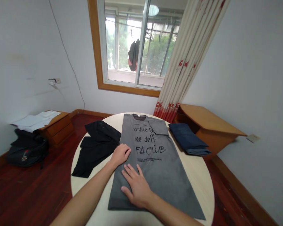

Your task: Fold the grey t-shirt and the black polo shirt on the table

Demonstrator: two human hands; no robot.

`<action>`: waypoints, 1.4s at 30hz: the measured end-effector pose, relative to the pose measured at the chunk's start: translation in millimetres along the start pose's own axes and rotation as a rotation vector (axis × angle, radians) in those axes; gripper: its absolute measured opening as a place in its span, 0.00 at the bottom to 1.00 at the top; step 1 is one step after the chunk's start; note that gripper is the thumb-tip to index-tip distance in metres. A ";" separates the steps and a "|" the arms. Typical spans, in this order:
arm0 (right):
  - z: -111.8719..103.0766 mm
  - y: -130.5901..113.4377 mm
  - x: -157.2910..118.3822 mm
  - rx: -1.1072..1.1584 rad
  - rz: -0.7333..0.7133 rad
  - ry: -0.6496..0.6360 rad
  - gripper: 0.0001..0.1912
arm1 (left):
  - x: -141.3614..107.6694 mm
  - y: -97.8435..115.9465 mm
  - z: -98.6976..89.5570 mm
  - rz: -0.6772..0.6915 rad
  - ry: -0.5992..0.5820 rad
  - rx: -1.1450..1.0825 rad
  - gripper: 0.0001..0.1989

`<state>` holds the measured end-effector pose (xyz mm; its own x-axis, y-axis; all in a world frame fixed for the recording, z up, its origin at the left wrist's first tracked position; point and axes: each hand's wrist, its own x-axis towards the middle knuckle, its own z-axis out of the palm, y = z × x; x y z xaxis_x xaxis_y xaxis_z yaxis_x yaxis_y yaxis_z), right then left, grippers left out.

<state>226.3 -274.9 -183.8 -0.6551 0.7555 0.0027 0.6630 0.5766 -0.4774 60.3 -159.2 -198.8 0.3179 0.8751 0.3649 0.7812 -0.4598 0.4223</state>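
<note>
The left arm reaches in from the near left, slanting far and to the right, its forearm over the near left of the table (pixel 204 185). The left hand (pixel 122 154) lies on the left edge of the grey T-shirt (pixel 160 175), back upward, fingers drawn together and bent toward the right; whether they pinch the cloth, I cannot tell. The right arm comes from the near right and slants far and to the left. The right hand (pixel 138 186) rests palm down on the shirt's lower left part, nearer than the left hand. Its fingers are spread wide and point far and to the left, with the thumb out to the left.

The grey T-shirt lies printed side up along the middle of the round table. Its long axis runs from near to far, leaning slightly from near right to far left. The collar points to the far side, the broad hem to the near side, and the short sleeve at the far right is folded inward over the front. Black clothing (pixel 100 144) lies to its left, and folded dark blue cloth (pixel 187 138) to its right.
</note>
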 end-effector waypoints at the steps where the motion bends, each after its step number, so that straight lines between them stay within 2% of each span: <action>1: 2.7 -6.0 -10.4 0.020 -0.012 -0.009 0.33 | -3.3 0.8 0.5 0.018 -0.009 0.014 0.15; 5: 2.5 -11.1 -41.4 0.102 -0.131 -0.077 0.34 | -26.2 5.3 0.7 0.079 -0.028 0.012 0.11; 7: -2.1 -0.4 -52.6 0.123 -0.126 -0.039 0.33 | -44.4 11.0 -3.3 0.100 -0.070 -0.007 0.12; 9: -8.4 17.0 -64.3 0.128 -0.087 0.030 0.32 | -65.8 19.3 -11.5 0.121 -0.165 -0.043 0.16; 11: -16.5 36.6 -78.5 0.120 -0.070 0.055 0.34 | -88.4 28.0 -23.0 0.148 -0.299 -0.093 0.23; 13: -26.3 53.2 -96.1 0.097 -0.069 0.037 0.37 | -110.1 34.7 -35.2 0.176 -0.433 -0.137 0.35; 15: -36.1 63.7 -115.7 0.051 -0.069 0.010 0.36 | -128.8 38.3 -45.4 0.205 -0.522 -0.157 0.45; 16: -40.1 66.7 -125.4 0.015 -0.067 0.003 0.33 | -136.7 39.2 -49.3 0.216 -0.537 -0.160 0.46; 18: -44.3 69.5 -142.5 -0.087 -0.042 0.009 0.23 | -148.8 40.4 -54.5 0.212 -0.490 -0.157 0.38; 20: -43.0 70.8 -155.1 -0.227 0.008 0.026 0.16 | -156.0 42.0 -57.3 0.194 -0.403 -0.137 0.21; 22: -38.5 72.7 -162.5 -0.363 0.043 0.040 0.18 | -158.5 44.5 -59.7 0.206 -0.344 -0.096 0.11; 25: -35.3 74.6 -166.4 -0.451 0.044 0.040 0.20 | -155.3 49.3 -66.3 0.275 -0.338 -0.037 0.14; 27: -39.1 72.2 -166.4 -0.419 0.047 0.032 0.17 | -150.8 52.8 -72.6 0.296 -0.349 -0.002 0.15; 29: -46.1 66.8 -165.9 -0.362 0.064 0.024 0.15 | -146.4 56.8 -78.7 0.292 -0.382 0.044 0.14; 34: -64.4 62.6 -167.1 -0.168 0.109 0.004 0.12 | -137.2 67.3 -86.4 0.260 -0.561 0.092 0.11; 36: -69.9 74.7 -170.4 -0.113 0.206 0.079 0.15 | -131.9 71.5 -86.6 0.225 -0.596 0.037 0.14; 40: -71.9 117.6 -181.7 -0.181 0.636 0.339 0.21 | -117.2 81.6 -79.6 0.192 -0.579 -0.089 0.13; 42: -68.7 136.9 -187.1 -0.155 0.791 0.394 0.27 | -109.2 87.5 -72.7 0.190 -0.587 -0.116 0.11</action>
<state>464.5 -315.9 -189.3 0.1672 0.9852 0.0382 0.9281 -0.1442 -0.3433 54.9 -306.0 -141.4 0.7131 0.6985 -0.0602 0.6292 -0.5997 0.4944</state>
